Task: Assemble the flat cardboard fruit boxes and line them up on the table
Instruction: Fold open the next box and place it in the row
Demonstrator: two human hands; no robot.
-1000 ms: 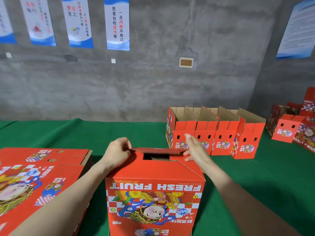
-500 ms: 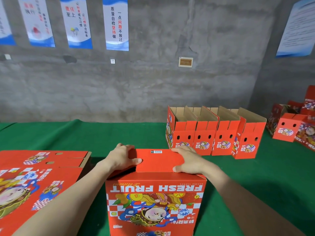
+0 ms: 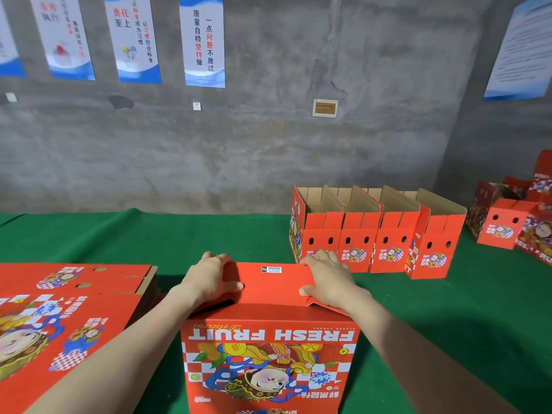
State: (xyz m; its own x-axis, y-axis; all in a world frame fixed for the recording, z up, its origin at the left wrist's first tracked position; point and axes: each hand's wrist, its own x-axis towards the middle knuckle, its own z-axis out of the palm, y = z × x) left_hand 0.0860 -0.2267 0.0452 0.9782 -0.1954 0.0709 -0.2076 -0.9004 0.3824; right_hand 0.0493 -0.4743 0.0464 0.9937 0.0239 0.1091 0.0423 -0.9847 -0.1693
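A red fruit box (image 3: pixel 268 354) stands upside down on the green table (image 3: pixel 149 240) right in front of me, its "FRESH FRUIT" print inverted. Its top flap (image 3: pixel 270 286), with a small barcode label, lies folded down flat. My left hand (image 3: pixel 209 280) holds the flap's left end, fingers curled over the far edge and thumb on top. My right hand (image 3: pixel 327 280) grips the right end the same way. A dark gap shows under the flap at the left. A row of several assembled open boxes (image 3: pixel 373 243) stands at the back right.
A stack of flat unfolded boxes (image 3: pixel 74 309) lies at my left, close to the box. More red boxes (image 3: pixel 507 231) sit in a loose group at the far right. A grey concrete wall with posters runs behind the table.
The far flap, upright a second ago with the box's inside showing, has been folded toward me and pushed down flat. Both hands moved down with it onto the flap's ends.
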